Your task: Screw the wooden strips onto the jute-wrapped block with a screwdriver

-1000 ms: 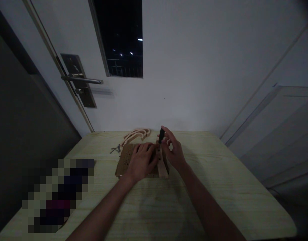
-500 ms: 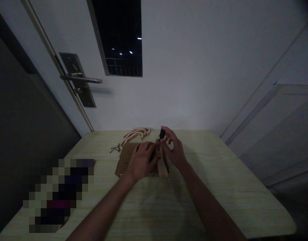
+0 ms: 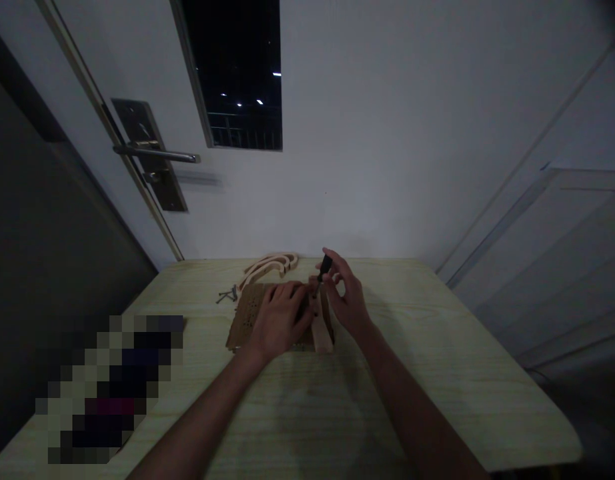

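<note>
A brown wooden board (image 3: 243, 319) with rows of small holes lies on the pale table (image 3: 437, 373). My left hand (image 3: 280, 320) lies over the board, fingers curled against an upright light wooden strip (image 3: 321, 333) at the board's right edge. My right hand (image 3: 346, 299) pinches a small screwdriver with a black handle (image 3: 325, 265), its tip pointing down at the top of the strip.
Curved light wooden pieces (image 3: 270, 264) lie at the table's far edge, with several dark screws (image 3: 227, 294) beside them. A blurred dark object (image 3: 107, 387) sits at the near left. A door with a metal handle (image 3: 155, 155) stands behind on the left.
My right hand's fingers have shifted slightly round the screwdriver handle, which now tilts a little. The camera has drifted, moving the scene slightly left. My left hand stays on the board.
</note>
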A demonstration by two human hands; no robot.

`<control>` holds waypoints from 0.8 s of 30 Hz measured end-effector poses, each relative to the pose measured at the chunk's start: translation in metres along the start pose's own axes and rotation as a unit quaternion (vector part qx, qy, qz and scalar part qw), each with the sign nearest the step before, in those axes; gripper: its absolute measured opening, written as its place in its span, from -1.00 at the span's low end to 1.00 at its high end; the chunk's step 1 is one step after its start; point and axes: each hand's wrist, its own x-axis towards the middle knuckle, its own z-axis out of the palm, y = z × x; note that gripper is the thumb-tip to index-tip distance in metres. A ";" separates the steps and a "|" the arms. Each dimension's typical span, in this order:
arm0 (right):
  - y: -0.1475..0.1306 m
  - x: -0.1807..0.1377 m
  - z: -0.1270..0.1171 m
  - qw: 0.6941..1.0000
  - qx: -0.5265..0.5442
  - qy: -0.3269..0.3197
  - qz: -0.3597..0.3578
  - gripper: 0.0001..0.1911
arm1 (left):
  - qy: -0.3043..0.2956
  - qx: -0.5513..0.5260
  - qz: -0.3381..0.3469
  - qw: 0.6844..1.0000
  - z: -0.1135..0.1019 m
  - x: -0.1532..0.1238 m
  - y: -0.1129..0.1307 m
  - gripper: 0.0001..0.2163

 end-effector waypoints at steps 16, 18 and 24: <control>-0.001 0.000 0.003 1.000 0.006 -0.010 -0.016 -0.52 | 0.002 0.003 0.000 1.000 -0.002 0.001 0.003 -0.71; 0.000 0.000 0.004 1.000 0.002 0.004 -0.016 -0.52 | 0.003 0.003 -0.002 1.000 -0.001 0.001 0.003 -0.71; 0.003 0.000 0.005 0.999 -0.020 0.044 -0.001 -0.50 | 0.012 0.004 0.001 1.000 0.002 0.000 0.001 -0.71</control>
